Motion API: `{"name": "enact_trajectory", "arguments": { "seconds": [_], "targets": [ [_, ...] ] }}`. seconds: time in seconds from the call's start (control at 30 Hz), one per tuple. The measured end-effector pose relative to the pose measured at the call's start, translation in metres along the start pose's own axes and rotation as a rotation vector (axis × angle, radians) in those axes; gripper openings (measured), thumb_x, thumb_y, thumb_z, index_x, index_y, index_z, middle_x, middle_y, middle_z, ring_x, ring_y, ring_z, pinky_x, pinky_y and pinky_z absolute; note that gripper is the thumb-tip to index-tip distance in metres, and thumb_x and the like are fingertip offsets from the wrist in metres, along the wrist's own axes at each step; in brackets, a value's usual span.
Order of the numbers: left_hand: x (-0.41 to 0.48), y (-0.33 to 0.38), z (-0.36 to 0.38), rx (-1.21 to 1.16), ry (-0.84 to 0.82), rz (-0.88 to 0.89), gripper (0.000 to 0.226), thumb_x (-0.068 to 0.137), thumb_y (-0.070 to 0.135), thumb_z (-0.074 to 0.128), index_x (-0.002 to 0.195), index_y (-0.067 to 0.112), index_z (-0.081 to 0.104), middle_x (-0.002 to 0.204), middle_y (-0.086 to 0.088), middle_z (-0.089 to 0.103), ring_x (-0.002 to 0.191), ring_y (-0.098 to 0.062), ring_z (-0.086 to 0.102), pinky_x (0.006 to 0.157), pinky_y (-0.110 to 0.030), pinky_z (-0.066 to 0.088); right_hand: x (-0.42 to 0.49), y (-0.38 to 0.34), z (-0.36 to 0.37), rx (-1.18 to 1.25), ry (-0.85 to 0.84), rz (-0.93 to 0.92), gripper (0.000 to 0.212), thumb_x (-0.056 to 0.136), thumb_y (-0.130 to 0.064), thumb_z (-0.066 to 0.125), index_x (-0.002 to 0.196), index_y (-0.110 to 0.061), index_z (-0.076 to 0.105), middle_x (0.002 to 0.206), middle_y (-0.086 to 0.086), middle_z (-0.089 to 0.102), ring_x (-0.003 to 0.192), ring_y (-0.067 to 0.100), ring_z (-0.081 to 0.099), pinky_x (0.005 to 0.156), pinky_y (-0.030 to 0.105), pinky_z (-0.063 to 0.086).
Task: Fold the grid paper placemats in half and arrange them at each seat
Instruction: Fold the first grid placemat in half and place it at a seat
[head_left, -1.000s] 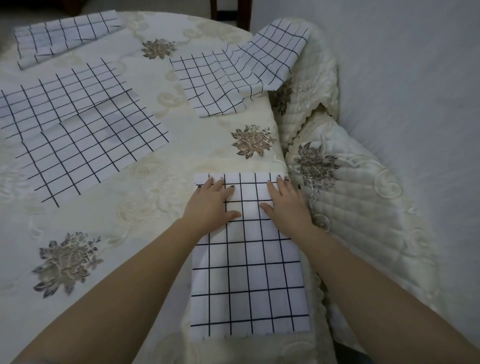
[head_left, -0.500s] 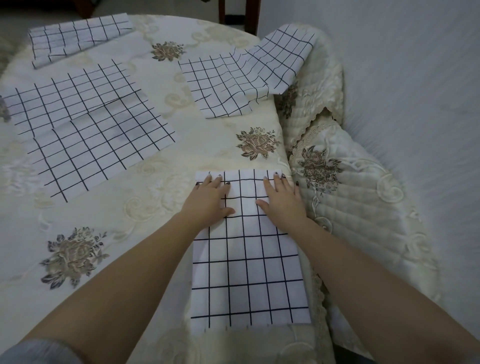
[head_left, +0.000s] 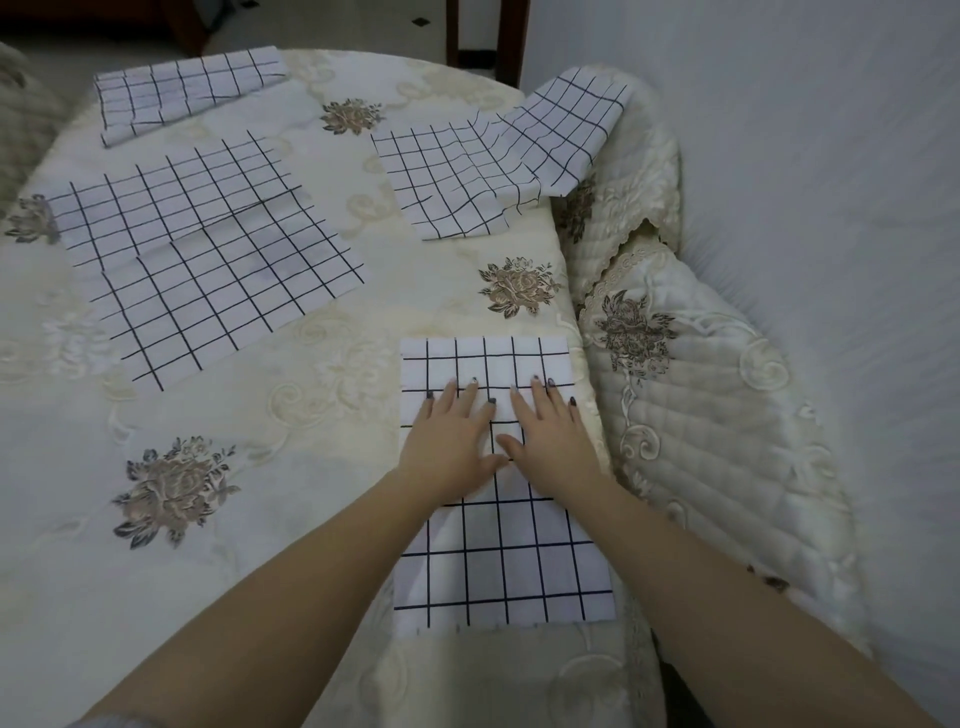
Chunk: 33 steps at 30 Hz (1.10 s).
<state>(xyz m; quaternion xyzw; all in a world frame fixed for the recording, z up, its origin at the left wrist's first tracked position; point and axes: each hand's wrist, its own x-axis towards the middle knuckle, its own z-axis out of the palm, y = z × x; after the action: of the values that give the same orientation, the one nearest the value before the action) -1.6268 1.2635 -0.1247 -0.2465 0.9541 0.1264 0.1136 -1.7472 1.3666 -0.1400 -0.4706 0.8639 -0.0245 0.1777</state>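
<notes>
A folded white placemat with a black grid (head_left: 498, 561) lies at the near right edge of the round table (head_left: 291, 467). My left hand (head_left: 453, 441) and my right hand (head_left: 551, 441) press flat on its middle, side by side, fingers spread, thumbs almost touching. An unfolded stack of grid placemats (head_left: 208, 260) lies at the left. Another grid placemat (head_left: 467, 176) at the far right drapes over a chair back. A folded placemat (head_left: 182, 91) lies at the far left edge.
The table wears a cream embroidered cloth with brown flower motifs. Two quilted cream chair covers (head_left: 691, 415) stand close against the table's right side. A white wall fills the right. Dark wooden chair legs (head_left: 485, 31) show at the top.
Both hands have slid back along the near placemat from its far edge toward its middle and come closer together. The view has tilted, showing more of the table's far side.
</notes>
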Motion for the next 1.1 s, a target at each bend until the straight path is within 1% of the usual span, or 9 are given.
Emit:
{"name": "enact_trajectory", "arguments": {
  "seconds": [0.13, 0.33, 0.43, 0.6, 0.73, 0.87, 1.0, 1.1],
  "targets": [
    [-0.022, 0.011, 0.015, -0.010, -0.063, -0.043, 0.082, 0.089, 0.064, 0.040, 0.153, 0.023, 0.009, 0.162, -0.004, -0.004, 0.149, -0.027, -0.008, 0.120, -0.048, 0.004, -0.023, 0.001, 0.007, 0.013, 0.003, 0.027, 0.068, 0.097, -0.051, 0.034, 0.153, -0.023, 0.007, 0.161, 0.007, 0.000, 0.148, 0.024, -0.003, 0.119, 0.042, 0.002],
    [-0.057, 0.012, 0.023, -0.009, -0.012, -0.074, 0.083, 0.091, 0.062, 0.036, 0.154, 0.020, 0.002, 0.162, -0.007, -0.003, 0.149, -0.027, -0.008, 0.121, -0.044, 0.002, -0.060, 0.007, 0.008, 0.061, -0.035, 0.043, 0.068, 0.099, -0.049, 0.032, 0.153, -0.020, 0.003, 0.161, 0.007, -0.008, 0.148, 0.023, -0.008, 0.120, 0.040, 0.002],
    [-0.074, 0.017, 0.026, -0.010, -0.020, -0.080, 0.083, 0.092, 0.063, 0.035, 0.154, 0.020, 0.002, 0.162, -0.006, -0.003, 0.149, -0.027, -0.007, 0.120, -0.043, 0.002, -0.079, 0.006, 0.014, 0.072, -0.029, 0.035, 0.070, 0.099, -0.050, 0.031, 0.153, -0.017, 0.002, 0.161, 0.008, -0.008, 0.148, 0.023, -0.009, 0.121, 0.038, 0.003],
    [-0.101, 0.027, 0.039, -0.028, 0.004, -0.083, 0.081, 0.092, 0.061, 0.036, 0.154, 0.020, 0.006, 0.162, -0.007, 0.001, 0.149, -0.027, -0.004, 0.120, -0.043, 0.004, -0.107, 0.002, 0.025, 0.092, -0.031, 0.046, 0.072, 0.098, -0.049, 0.032, 0.153, -0.013, 0.002, 0.161, 0.008, -0.007, 0.148, 0.022, -0.008, 0.121, 0.035, 0.001],
    [-0.118, 0.023, 0.051, -0.020, -0.006, -0.115, 0.078, 0.093, 0.060, 0.033, 0.154, 0.021, 0.003, 0.162, -0.006, -0.004, 0.149, -0.025, -0.006, 0.120, -0.042, 0.002, -0.131, 0.001, 0.034, 0.081, -0.023, 0.051, 0.073, 0.099, -0.049, 0.031, 0.153, -0.009, 0.001, 0.161, 0.009, -0.008, 0.148, 0.021, -0.009, 0.121, 0.032, -0.001],
    [-0.131, 0.017, 0.055, -0.027, 0.026, -0.133, 0.074, 0.095, 0.057, 0.030, 0.154, 0.020, 0.004, 0.162, -0.006, -0.003, 0.149, -0.025, -0.004, 0.120, -0.042, 0.003, -0.147, 0.006, 0.037, 0.044, -0.002, 0.040, 0.070, 0.100, -0.046, 0.030, 0.152, -0.007, 0.003, 0.161, 0.010, -0.006, 0.148, 0.020, -0.007, 0.118, 0.029, -0.004],
    [-0.141, 0.011, 0.058, -0.051, 0.034, -0.162, 0.075, 0.095, 0.058, 0.030, 0.154, 0.020, 0.004, 0.162, -0.005, -0.001, 0.149, -0.023, -0.004, 0.120, -0.042, 0.004, -0.159, 0.010, 0.035, 0.002, -0.041, 0.051, 0.069, 0.101, -0.046, 0.027, 0.151, -0.006, 0.001, 0.161, 0.009, -0.007, 0.148, 0.019, -0.007, 0.120, 0.031, -0.002],
    [-0.151, 0.006, 0.059, -0.051, 0.028, -0.187, 0.076, 0.095, 0.059, 0.030, 0.154, 0.020, 0.003, 0.162, -0.003, -0.004, 0.149, -0.021, -0.006, 0.120, -0.041, 0.003, -0.166, 0.015, 0.036, -0.016, -0.053, 0.069, 0.068, 0.101, -0.044, 0.027, 0.151, -0.006, 0.000, 0.161, 0.008, -0.006, 0.148, 0.018, -0.005, 0.119, 0.032, -0.001]
  ]
}}
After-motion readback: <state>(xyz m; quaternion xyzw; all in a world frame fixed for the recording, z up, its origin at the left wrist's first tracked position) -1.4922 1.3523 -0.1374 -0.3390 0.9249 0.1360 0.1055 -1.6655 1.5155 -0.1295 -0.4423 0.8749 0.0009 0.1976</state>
